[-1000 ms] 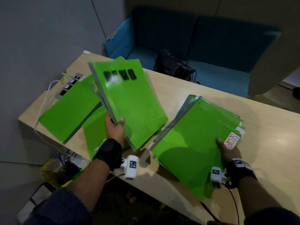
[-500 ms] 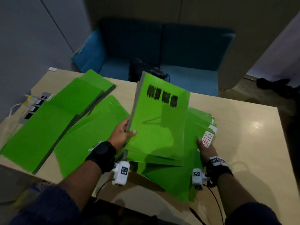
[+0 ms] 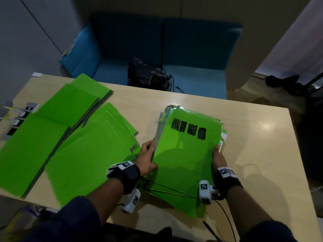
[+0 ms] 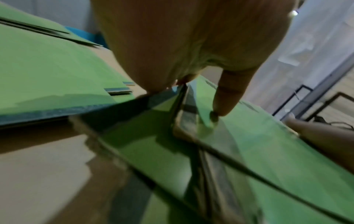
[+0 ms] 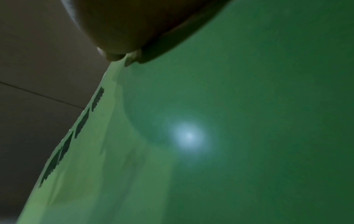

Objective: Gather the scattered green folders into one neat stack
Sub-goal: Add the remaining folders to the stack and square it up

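Note:
A thick stack of green folders (image 3: 185, 154) lies on the right half of the wooden table (image 3: 258, 147). Its top folder carries black scribbled marks (image 3: 189, 129). My left hand (image 3: 148, 158) grips the stack's left edge, thumb on top (image 4: 226, 97). My right hand (image 3: 218, 157) holds the stack's right edge near a red-and-white label. The top folder's cover (image 5: 210, 136) fills the right wrist view, with my right fingers hidden. Several loose green folders (image 3: 83, 154) lie spread over the left half. Another pile (image 3: 52, 116) lies further left.
A power socket strip (image 3: 19, 117) with cables is set into the table's left edge. Behind the table stands a blue sofa (image 3: 192, 49) with a dark bag (image 3: 148, 74) on it. Cables hang from my wrist cameras at the near edge.
The folder with the black marks, held raised in my left hand, has come down flat onto the right stack. Both hands now hold the stack's sides.

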The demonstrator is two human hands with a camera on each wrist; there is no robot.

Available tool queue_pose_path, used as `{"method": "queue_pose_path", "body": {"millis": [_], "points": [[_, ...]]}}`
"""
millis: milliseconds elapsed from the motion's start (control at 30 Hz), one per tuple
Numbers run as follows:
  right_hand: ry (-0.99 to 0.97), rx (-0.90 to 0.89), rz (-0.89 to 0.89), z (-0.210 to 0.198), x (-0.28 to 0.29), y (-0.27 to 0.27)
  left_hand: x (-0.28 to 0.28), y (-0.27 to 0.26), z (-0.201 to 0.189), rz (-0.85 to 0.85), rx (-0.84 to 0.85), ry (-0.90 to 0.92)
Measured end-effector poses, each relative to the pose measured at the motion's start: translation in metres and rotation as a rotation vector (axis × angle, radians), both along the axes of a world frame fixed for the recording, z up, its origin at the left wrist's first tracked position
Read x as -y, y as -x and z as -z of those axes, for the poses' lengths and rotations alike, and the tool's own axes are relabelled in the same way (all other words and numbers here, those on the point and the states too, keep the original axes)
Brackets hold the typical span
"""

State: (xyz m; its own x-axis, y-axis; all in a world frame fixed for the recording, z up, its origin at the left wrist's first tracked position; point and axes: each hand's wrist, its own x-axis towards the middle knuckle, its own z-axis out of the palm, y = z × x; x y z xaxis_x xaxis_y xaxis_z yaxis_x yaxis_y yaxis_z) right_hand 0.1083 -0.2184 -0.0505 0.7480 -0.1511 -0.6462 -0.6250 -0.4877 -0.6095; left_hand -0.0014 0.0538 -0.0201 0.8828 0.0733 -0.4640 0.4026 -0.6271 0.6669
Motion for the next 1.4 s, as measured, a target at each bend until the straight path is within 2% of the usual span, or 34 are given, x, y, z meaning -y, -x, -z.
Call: {"method": "queue_pose_path", "body": {"millis": [67,133,167,233,333,433,467,500,567,600,633,833,933,1000,1167,1267,1400], "points": [[-0.028,0.023,0.000,0.001,0.001,0.005,0.000,0.002,0.003,-0.012,0.017,0.038],[-0.043,0.047,0.003,0.003,0.001,0.011,-0.009,0.007,0.003,-0.087,0.045,0.153],[-0.050,0.056,0.017,0.004,0.001,0.012,-0.018,0.011,0.004,-0.142,0.075,0.152],[-0.042,0.071,0.032,0.006,0.001,0.012,-0.044,0.021,0.009,-0.284,0.138,0.010],[-0.015,0.086,0.038,0.005,-0.001,0.012,-0.095,0.050,0.011,-0.494,0.116,-0.240],[0.003,0.093,0.026,0.004,-0.001,0.012,-0.136,0.095,0.003,-0.614,0.142,-0.222],[0.013,0.100,0.013,0.002,0.000,0.012,-0.144,0.112,0.003,-0.549,0.123,-0.212],[0.017,0.111,0.002,0.001,0.001,0.011,-0.149,0.128,0.005,-0.408,0.050,-0.257],[0.021,0.135,-0.016,0.001,0.002,0.011,-0.153,0.154,0.015,-0.050,-0.159,-0.437],[0.023,0.141,-0.032,0.001,0.002,0.012,-0.153,0.162,0.022,0.075,-0.227,-0.509],[0.017,0.145,-0.041,-0.001,0.001,0.014,-0.152,0.167,0.027,0.132,-0.252,-0.551],[0.014,0.158,-0.034,0.000,0.000,0.019,-0.151,0.154,0.011,0.153,-0.125,-0.466],[0.033,0.133,-0.023,-0.002,-0.002,0.020,-0.151,0.145,0.002,0.038,0.062,-0.443],[0.043,0.119,-0.018,-0.005,-0.003,0.020,-0.151,0.135,0.001,0.008,0.110,-0.492],[0.060,0.125,-0.045,-0.007,-0.004,0.020,-0.152,0.118,0.012,0.041,-0.185,-0.678],[0.076,0.114,-0.053,-0.010,-0.004,0.021,-0.145,0.116,0.015,0.043,-0.199,-0.664],[0.090,0.084,-0.060,-0.005,0.000,0.020,-0.136,0.110,0.013,0.019,-0.180,-0.733]]}}
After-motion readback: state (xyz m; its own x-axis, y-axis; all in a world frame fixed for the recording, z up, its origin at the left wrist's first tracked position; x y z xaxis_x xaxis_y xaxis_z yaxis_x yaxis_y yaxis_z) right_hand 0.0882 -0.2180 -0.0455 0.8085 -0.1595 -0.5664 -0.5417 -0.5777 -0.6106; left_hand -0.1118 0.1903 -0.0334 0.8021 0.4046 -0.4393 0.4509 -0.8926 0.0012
